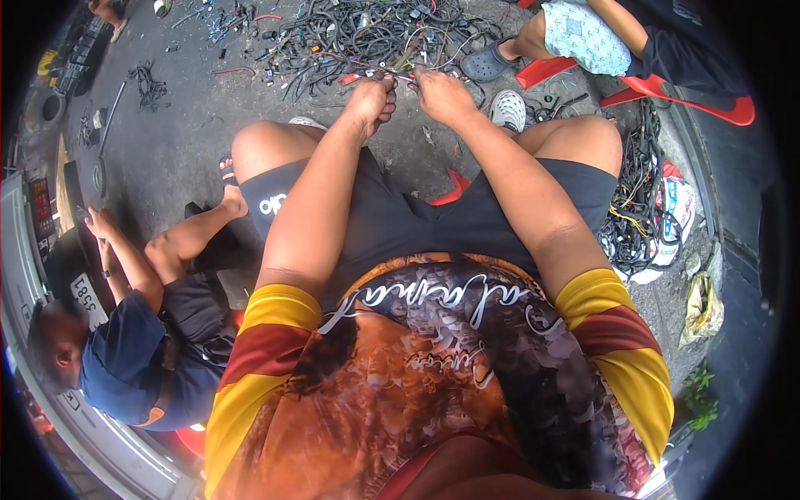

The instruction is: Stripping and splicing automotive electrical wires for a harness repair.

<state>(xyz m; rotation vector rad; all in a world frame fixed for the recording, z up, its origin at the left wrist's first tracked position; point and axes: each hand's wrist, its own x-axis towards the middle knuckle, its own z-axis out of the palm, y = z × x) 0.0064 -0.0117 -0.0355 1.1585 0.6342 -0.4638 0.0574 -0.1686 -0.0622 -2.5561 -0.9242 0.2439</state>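
Note:
Out in front of my knees, my left hand and my right hand are close together, both closed. A short, thin wire spans the gap between their fingertips, pinched at each end. Just left of my left hand a small red piece shows; whether it is held or lies on the ground I cannot tell. Right beyond my fingers spreads a tangled pile of cut wires and cables, mostly black and grey, with small connectors among them.
At left sits a person in a dark blue shirt, beside a vehicle's rear. Another person's leg in a grey clog is at upper right, near a red plastic chair. Cable bundles lie by a white sack on my right.

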